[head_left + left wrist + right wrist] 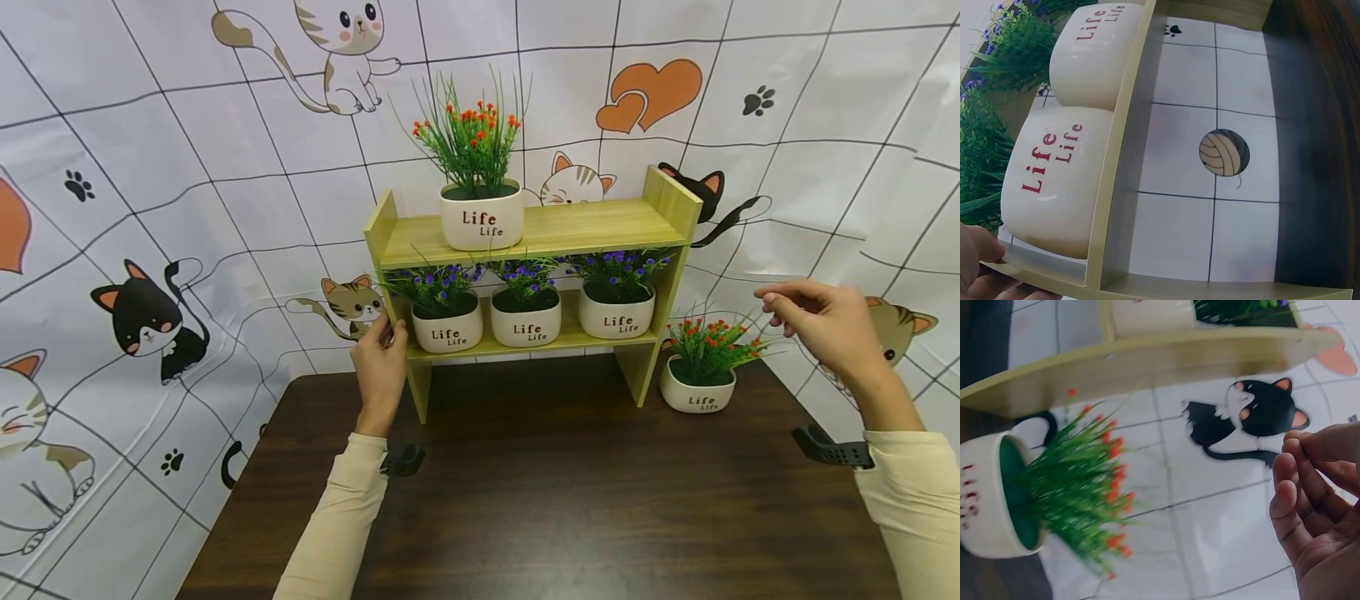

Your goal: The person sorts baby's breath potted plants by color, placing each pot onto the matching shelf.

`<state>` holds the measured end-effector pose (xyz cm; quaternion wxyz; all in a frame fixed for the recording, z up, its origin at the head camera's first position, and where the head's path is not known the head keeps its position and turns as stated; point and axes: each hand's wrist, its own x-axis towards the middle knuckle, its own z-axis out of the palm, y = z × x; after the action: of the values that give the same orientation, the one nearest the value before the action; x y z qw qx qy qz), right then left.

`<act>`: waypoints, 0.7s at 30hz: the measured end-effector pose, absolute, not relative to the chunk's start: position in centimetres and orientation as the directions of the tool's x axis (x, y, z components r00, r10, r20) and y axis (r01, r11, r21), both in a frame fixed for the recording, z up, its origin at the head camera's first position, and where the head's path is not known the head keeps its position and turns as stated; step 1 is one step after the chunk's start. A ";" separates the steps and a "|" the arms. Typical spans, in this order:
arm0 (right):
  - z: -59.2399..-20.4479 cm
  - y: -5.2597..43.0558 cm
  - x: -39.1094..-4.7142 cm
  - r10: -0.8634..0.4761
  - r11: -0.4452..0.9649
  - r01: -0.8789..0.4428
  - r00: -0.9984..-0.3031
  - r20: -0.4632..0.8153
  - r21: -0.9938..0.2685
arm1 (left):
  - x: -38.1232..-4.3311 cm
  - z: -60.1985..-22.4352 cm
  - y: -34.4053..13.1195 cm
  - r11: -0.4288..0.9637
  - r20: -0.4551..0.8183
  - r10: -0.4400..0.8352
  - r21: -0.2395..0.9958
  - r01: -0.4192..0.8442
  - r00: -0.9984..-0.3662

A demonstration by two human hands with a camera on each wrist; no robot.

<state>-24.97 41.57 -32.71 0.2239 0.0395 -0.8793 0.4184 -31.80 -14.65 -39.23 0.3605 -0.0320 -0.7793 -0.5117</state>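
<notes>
My left hand (pixel 380 367) grips the left side panel of a small two-tier wooden shelf (pixel 600 227). In the left wrist view the thumb (pixel 984 244) lies inside the panel, with fingers outside it. Three white pots of purple flowers (pixel 447 332) (pixel 527 328) (pixel 618 320) line the lower tier. On the top tier stands a white pot of orange flowers (pixel 482 218). Another orange-flowered pot (pixel 697 392) is on the table, right of the shelf. Above and right of that pot, my right hand (pixel 828 325) hovers with loosely bent fingers, holding nothing.
The dark brown table (pixel 570 500) carries the shelf and reaches toward me. Behind and on both sides hangs a white wall covering (pixel 247 200) with grid lines and cartoon cats. Black straps (pixel 403 460) circle both wrists.
</notes>
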 end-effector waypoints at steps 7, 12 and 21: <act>-36.9 43.1 -24.6 0.112 0.722 -0.193 -0.915 0.387 -0.664 | -31.9 -39.5 -14.8 0.465 0.589 -0.313 0.779 0.420 -0.745; -40.1 43.9 -24.5 0.095 0.760 -0.170 -0.925 0.367 -0.627 | -31.9 -39.5 -14.8 0.467 0.590 -0.315 0.778 0.420 -0.743; -45.2 45.4 -24.8 0.094 0.685 -0.189 -0.935 0.343 -0.704 | -31.8 -39.3 -14.7 0.489 0.606 -0.317 0.764 0.421 -0.730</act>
<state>-24.82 45.39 -45.18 0.1785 0.0266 -0.9003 0.3961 -31.84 -14.71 -39.34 0.3659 -0.0334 -0.7815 -0.5042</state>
